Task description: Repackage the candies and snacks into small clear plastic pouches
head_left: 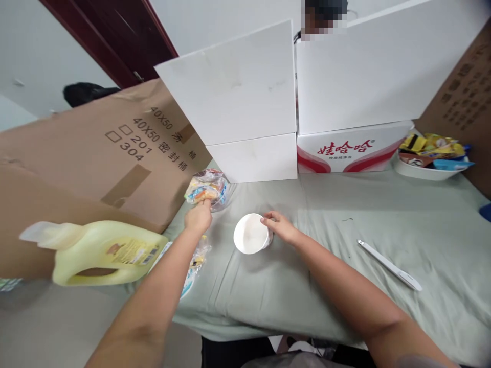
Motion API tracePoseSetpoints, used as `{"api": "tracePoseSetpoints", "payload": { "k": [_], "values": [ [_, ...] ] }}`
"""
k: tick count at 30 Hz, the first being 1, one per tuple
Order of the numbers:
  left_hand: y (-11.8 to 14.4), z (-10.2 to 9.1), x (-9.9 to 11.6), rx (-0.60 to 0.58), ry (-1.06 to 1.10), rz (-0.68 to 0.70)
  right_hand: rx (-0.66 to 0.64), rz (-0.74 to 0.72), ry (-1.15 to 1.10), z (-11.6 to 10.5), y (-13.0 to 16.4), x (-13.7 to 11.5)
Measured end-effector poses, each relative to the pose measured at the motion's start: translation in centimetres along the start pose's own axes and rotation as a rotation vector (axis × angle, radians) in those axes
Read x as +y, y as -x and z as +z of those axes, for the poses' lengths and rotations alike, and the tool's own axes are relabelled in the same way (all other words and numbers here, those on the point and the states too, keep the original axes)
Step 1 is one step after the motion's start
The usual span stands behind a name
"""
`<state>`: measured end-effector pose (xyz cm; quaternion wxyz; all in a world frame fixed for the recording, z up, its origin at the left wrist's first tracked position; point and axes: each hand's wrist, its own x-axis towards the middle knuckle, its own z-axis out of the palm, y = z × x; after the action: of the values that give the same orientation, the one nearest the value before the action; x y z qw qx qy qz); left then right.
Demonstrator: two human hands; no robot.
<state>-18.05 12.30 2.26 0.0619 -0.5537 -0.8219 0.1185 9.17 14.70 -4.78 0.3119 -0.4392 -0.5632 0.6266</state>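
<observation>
My left hand [198, 217] reaches to the left side of the cloth-covered table. Its fingers are closed on a clear plastic snack packet [205, 190] with orange and blue print, and the fingertips are partly hidden. A white paper tub [251, 234] stands open-topped in the middle, tilted slightly in my view, its inside plain white. From the right, my right hand [280, 226] grips the tub, thumb at the rim and fingers against the outer wall. Below my left hand lies another plastic packet [197, 260], partly covered by my forearm.
A yellow detergent jug [111, 253] leans left beside a brown carton [103, 153]. White boxes [251, 158] form a wall at the back. A white basin [425, 168] holds wrapped snacks at the far right. A white box cutter [389, 266] lies on the green cloth [326, 286]. A person is behind the boxes.
</observation>
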Motion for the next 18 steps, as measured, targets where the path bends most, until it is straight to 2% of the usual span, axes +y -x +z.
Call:
{"api": "tracePoseSetpoints", "payload": {
  "k": [2, 4, 11, 13, 16, 18],
  "values": [
    [1.5, 0.0, 0.7, 0.006, 0.010, 0.016, 0.044, 0.013, 0.001, -0.8, 0.4, -0.7],
    [3.1, 0.2, 1.4, 0.023, 0.021, 0.041, 0.123, 0.018, -0.004, -2.8, 1.1, -1.2],
    [9.8, 1.1, 4.4, 0.196, 0.094, 0.246, 0.503, 0.093, 0.023, -14.6, 4.1, -0.8],
    [11.5, 1.1, 5.3, 0.243, 0.129, 0.299, 0.606, 0.106, 0.063, -17.3, 5.1, -0.5],
    [13.6, 1.4, 6.4, 0.318, 0.189, 0.355, 0.825, 0.069, 0.191, -18.9, 6.7, -0.3],
    [14.9, 1.8, 7.1, 0.379, 0.245, 0.384, 0.930, -0.040, 0.249, -18.0, 7.9, -0.1]
  ]
}}
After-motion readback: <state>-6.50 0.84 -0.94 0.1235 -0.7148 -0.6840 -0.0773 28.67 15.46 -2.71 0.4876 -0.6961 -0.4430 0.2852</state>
